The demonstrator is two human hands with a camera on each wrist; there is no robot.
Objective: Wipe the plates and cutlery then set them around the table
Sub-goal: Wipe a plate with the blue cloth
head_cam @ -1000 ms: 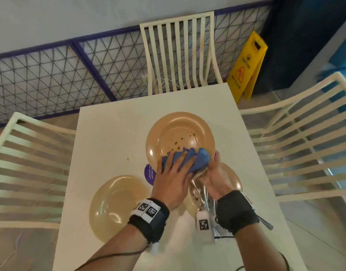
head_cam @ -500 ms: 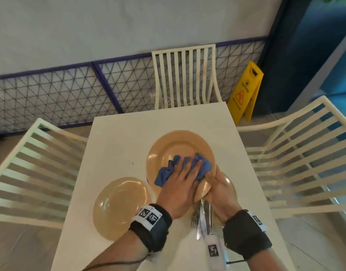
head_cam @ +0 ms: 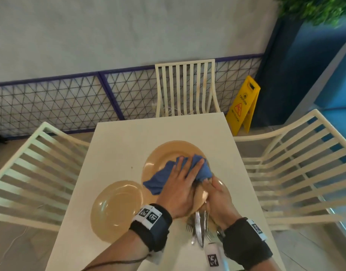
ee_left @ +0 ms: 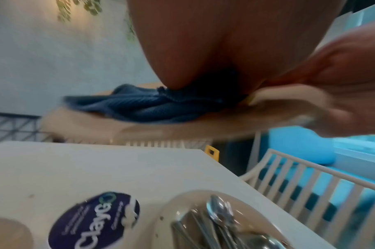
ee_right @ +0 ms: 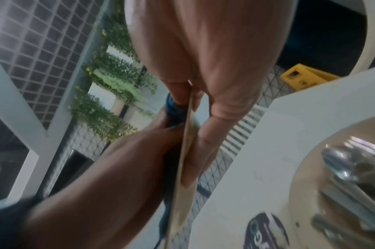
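Note:
A tan plate (head_cam: 164, 155) is held tilted above the white table (head_cam: 129, 137). My right hand (head_cam: 217, 196) grips its near right rim, thumb on top and fingers underneath, as the right wrist view shows (ee_right: 203, 118). My left hand (head_cam: 180, 184) lies flat with spread fingers on a blue cloth (head_cam: 158, 182) and presses it onto the plate's face. A second tan plate (head_cam: 115, 208) rests on the table at the near left. Below my hands a third plate (ee_left: 167, 210) holds spoons, forks and knives (head_cam: 199, 229).
White slatted chairs stand at the far end (head_cam: 186, 89), the left (head_cam: 31, 173) and the right (head_cam: 295, 173) of the table. A yellow caution sign (head_cam: 242, 106) stands on the floor at the far right. A round purple sticker (ee_left: 92, 220) lies beside the cutlery plate.
My left hand has rubbed the cloth from the plate's near edge over its middle. The brown spots seen a second ago no longer show. The head view has tilted up.

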